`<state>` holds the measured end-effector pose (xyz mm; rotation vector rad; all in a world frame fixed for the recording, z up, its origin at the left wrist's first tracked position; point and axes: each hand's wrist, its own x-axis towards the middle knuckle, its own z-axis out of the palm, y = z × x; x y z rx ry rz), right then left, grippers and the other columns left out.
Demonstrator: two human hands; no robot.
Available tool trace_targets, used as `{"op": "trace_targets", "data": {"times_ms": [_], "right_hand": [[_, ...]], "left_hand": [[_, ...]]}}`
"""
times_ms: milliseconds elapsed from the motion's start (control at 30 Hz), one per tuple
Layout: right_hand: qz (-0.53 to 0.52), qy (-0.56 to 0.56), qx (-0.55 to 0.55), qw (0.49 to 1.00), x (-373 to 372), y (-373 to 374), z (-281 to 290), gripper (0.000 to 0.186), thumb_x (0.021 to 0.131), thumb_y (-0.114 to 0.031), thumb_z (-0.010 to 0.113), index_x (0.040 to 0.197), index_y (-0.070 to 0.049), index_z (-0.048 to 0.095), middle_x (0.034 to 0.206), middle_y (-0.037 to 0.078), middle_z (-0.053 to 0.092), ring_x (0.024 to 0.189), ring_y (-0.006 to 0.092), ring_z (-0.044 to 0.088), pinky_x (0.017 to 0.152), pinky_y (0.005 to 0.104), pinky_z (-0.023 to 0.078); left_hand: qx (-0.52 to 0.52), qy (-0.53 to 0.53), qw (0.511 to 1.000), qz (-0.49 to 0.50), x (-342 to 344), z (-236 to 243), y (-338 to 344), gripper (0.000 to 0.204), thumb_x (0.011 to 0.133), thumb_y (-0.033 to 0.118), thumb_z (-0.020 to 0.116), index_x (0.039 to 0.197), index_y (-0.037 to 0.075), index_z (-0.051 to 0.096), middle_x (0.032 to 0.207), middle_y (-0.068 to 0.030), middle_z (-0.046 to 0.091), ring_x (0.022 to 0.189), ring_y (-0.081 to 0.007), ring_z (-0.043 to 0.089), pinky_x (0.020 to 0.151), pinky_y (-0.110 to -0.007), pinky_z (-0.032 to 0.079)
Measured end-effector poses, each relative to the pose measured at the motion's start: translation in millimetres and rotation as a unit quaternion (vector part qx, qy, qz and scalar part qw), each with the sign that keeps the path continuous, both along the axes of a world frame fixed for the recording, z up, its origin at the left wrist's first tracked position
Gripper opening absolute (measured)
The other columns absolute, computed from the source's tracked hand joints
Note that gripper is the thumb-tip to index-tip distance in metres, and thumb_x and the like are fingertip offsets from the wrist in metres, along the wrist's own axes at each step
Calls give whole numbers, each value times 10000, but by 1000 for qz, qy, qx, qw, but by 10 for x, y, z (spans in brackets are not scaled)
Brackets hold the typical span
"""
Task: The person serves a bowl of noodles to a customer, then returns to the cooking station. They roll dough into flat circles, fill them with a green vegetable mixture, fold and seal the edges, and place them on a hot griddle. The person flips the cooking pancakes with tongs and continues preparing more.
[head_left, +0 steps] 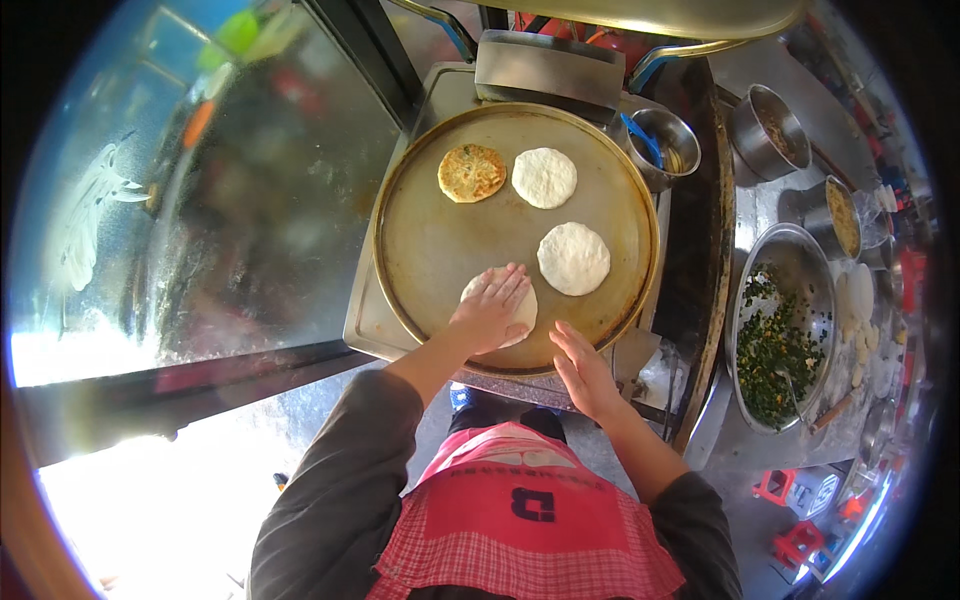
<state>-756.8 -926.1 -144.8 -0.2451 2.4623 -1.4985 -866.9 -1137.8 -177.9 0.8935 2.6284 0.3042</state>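
My left hand (492, 308) lies flat, fingers stretched, on a round of pale raw dough (518, 326) near the front rim of a wide round griddle (420, 250). To its right, over the griddle's front edge, my right hand (583, 370) is held with fingers extended and nothing in it. Two more white dough rounds, one at the back (544, 178) and one at the middle right (574, 259), sit on the griddle. A browned flatbread (472, 173) with green flecks lies at the back left.
Beyond the griddle's right rim stands a metal pot (668, 145) with a blue-handled tool in it. Farther right, a steel bowl (740, 320) holds chopped greens and a spoon, near metal pots (768, 133). A glass pane (270, 200) with a dark frame borders the left. A large metal lid (640, 15) hangs overhead.
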Motion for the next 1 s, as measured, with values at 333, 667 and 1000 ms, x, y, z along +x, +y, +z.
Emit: {"op": "trace_targets", "data": {"times_ms": [333,667,1000], "right_hand": [[137,246,276,919,-729,-519,-329,764,818,-470,648,1360,26,436,1477,194,350,1391,335,315,1127,561,224],[165,224,348,895,-626,-482,-240,786,804,-511,653,1385,-36,419,1490,165,334,1405,309,285,1134,574,198],[66,169,229,956,-371,-199,126,606,822,-286,681,1332,-31,475,1438,197,398,1370,372,329,1121,557,229]], "left_hand": [[-91,67,993,22,260,-70,-408,789,913,502,498,1485,14,256,1574,-148,193,1471,-254,142,1185,-488,98],[-51,51,997,25,408,39,-566,826,893,577,484,1487,42,275,1573,-144,199,1469,-254,150,1170,-531,100],[-41,-11,999,-23,483,206,-379,839,887,544,533,1478,10,266,1568,-190,171,1471,-295,126,1182,-502,78]]}}
